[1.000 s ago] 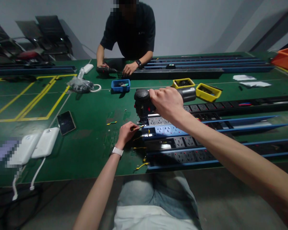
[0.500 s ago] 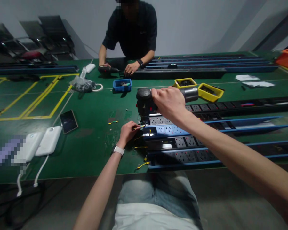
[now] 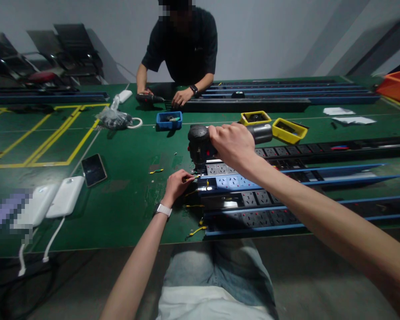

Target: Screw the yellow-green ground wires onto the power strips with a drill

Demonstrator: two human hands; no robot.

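My right hand (image 3: 235, 142) is wrapped round the grip of a black cordless drill (image 3: 197, 138). Its head points down at the left end of the power strips, where the tip is hard to make out. Just below it, my left hand (image 3: 177, 186) pinches a short yellow-green wire (image 3: 195, 177) at the end of a blue-edged power strip (image 3: 234, 181). Several strips lie side by side under my right arm. More yellow-green wires stick out from their left ends, one of them a wire (image 3: 197, 231) near the table's front edge.
Across the green table (image 3: 130, 146), a co-worker (image 3: 183, 49) handles another drill (image 3: 150, 98) over dark strips. Around the middle stand a blue bin (image 3: 169, 126) and two yellow bins, one a yellow bin (image 3: 289, 138). A phone (image 3: 94, 170) and white power banks (image 3: 66, 195) lie left.
The view has shifted slightly. Both my hands keep their places at the strip's end, with the drill and wire still held.
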